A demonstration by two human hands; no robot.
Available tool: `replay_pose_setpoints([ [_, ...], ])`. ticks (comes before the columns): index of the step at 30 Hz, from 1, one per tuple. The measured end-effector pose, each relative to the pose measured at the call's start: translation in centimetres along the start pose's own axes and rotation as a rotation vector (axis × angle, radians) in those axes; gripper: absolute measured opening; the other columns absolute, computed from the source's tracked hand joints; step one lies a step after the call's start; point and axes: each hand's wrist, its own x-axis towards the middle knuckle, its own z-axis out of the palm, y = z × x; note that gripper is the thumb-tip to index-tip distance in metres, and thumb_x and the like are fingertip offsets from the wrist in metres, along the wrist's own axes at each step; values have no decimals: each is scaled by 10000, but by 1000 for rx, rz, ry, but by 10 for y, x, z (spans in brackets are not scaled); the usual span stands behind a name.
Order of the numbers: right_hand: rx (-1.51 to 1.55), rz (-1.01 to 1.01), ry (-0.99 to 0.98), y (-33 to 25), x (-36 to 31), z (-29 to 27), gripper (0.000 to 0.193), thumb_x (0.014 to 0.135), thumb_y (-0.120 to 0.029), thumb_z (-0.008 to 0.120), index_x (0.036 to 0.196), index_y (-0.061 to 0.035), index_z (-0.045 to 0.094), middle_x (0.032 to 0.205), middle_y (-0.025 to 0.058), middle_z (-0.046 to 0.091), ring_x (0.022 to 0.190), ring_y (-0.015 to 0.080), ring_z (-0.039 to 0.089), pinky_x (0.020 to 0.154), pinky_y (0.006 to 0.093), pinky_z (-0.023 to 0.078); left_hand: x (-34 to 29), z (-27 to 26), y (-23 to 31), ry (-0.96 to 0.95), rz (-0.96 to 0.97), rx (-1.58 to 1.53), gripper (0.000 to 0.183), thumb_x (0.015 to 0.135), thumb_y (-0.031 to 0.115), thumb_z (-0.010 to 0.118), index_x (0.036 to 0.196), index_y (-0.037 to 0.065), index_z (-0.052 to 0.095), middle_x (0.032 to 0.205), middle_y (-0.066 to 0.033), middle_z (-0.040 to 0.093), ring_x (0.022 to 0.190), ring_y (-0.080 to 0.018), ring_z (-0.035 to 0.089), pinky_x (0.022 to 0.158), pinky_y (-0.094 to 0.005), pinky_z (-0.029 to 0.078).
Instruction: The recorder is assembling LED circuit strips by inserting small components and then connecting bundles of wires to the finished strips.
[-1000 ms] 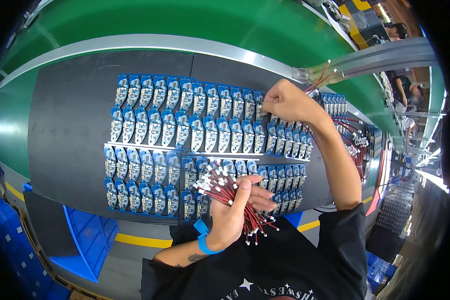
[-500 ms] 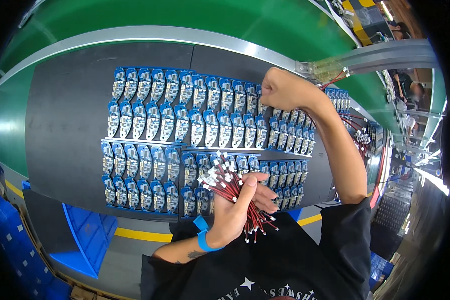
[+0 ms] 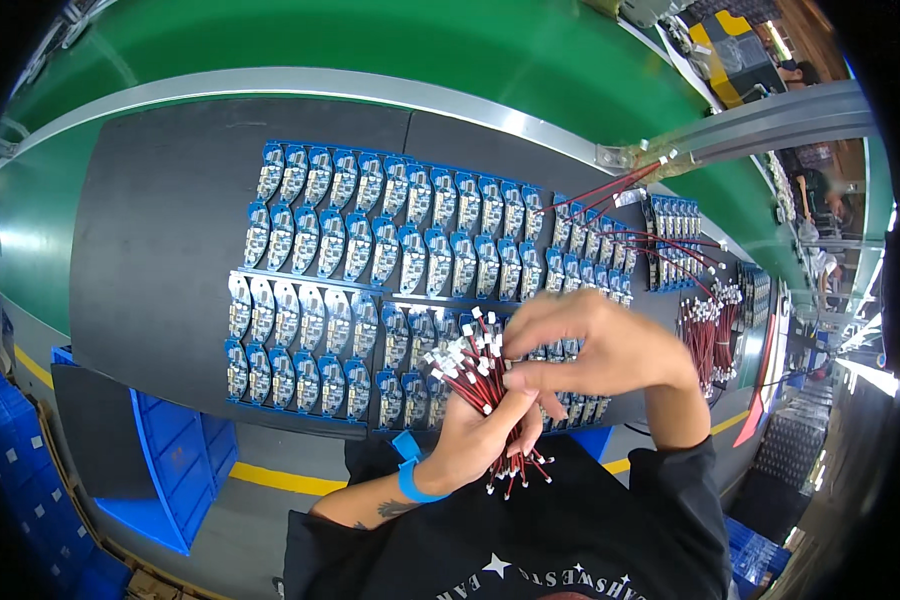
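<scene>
My left hand (image 3: 480,435) is closed round a bundle of thin red-and-black wires (image 3: 478,385) with small white connectors at both ends. It is held above the near rows of boards. My right hand (image 3: 610,345) is at the bundle's upper end, its thumb and forefinger apart beside the connectors. No wire shows between those fingers. Beneath and beyond the hands lie rows of blue circuit boards (image 3: 410,260), joined side by side in panels. Several wires (image 3: 610,190) stretch rightward from the far panel's right part, their connectors hanging past its edge.
A black mat (image 3: 160,240) lies under the panels on a green bench (image 3: 300,40). More wire bundles (image 3: 705,335) and panels lie at the right. A metal post (image 3: 760,120) crosses the upper right. A blue crate (image 3: 180,465) stands below left. Other people are at the far right.
My right hand has come back from the far panel to the wire bundle, its fingers opening from a closed grip. The left hand still holds the bundle. The view has shifted slightly.
</scene>
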Motion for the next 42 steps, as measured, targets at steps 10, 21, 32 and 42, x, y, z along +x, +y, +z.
replay_pose_setpoints([
  [10, 539, 166, 308, 17, -11, 18, 106, 832, -21, 696, 914, 45, 685, 877, 99, 685, 785, 120, 631, 690, 250, 529, 3, -6, -5, 22, 31, -71, 315, 1014, 202, 420, 1167, -58, 510, 926, -192, 651, 647, -182, 634, 534, -283, 522],
  [21, 394, 289, 631, 13, 44, -50, 153, 834, -98, 671, 892, 44, 680, 744, 89, 666, 571, 109, 597, 461, 220, 455, 9, 1, 8, 297, 184, -55, 354, 1017, 257, 388, 1213, -33, 445, 1081, -240, 610, 972, -337, 645, 807, -450, 557],
  [32, -489, 467, 170, 58, 77, -73, 208, 688, -157, 656, 713, 48, 681, 595, 171, 618, 565, 218, 609, 571, 344, 484, 4, 0, 5, 287, 116, -93, 266, 999, 211, 453, 1137, -8, 514, 698, -128, 597, 502, -208, 585, 461, -320, 501],
  [42, -500, 510, 7, 71, 94, -83, 180, 674, -126, 649, 651, 52, 655, 509, 53, 541, 476, 114, 495, 451, 302, 374, 5, -1, 5, 260, 88, -73, 268, 1001, 201, 440, 1127, -12, 543, 680, -128, 591, 488, -203, 575, 450, -303, 482],
])
